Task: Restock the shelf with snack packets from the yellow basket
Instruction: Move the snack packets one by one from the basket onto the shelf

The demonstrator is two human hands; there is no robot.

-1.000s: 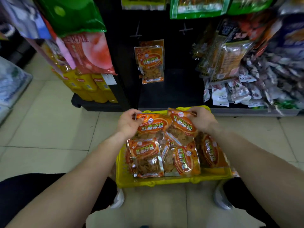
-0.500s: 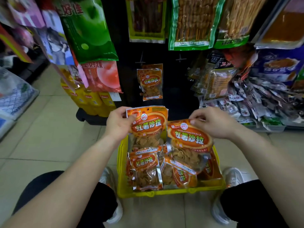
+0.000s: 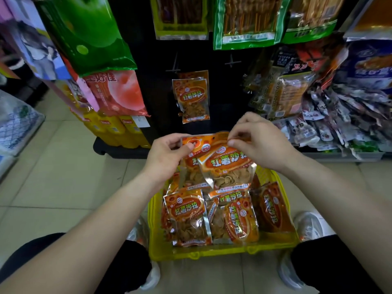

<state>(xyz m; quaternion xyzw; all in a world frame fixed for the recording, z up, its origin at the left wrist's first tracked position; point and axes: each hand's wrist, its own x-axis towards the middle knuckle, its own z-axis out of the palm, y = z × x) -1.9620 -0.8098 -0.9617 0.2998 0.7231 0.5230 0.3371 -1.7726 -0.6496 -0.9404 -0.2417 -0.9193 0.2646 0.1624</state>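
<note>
The black shelf (image 3: 148,49) fills the upper view. A small bunch of orange snack packets (image 3: 193,98) hangs on it, well above the floor. The yellow basket (image 3: 212,252) sits on the floor tiles between the person's knees, with several matching loose packets (image 3: 186,211) lying in a jumble inside it.

Both hands are raised over the far end of the basket. The left hand (image 3: 167,155) pinches the top edge of 1 packet (image 3: 191,177) between thumb and fingers. The right hand (image 3: 263,143) pinches the top of a 2nd packet (image 3: 227,164), which overlaps the front of the 1st. Both packets hang clear of the pile.

The step in hand looks like squaring up the 2 packets before hanging them. To do it well, line up the top edges so the hang holes match, and keep the printed faces outward like the bunch already hung. Grip the sealed top strip only, because the chips below would crush easily. Then carry both in 1 hand to the peg, which is hidden behind the hung bunch, and slide them on in front. The foil is slippery, so a loose pinch may let the front packet drop.
</note>
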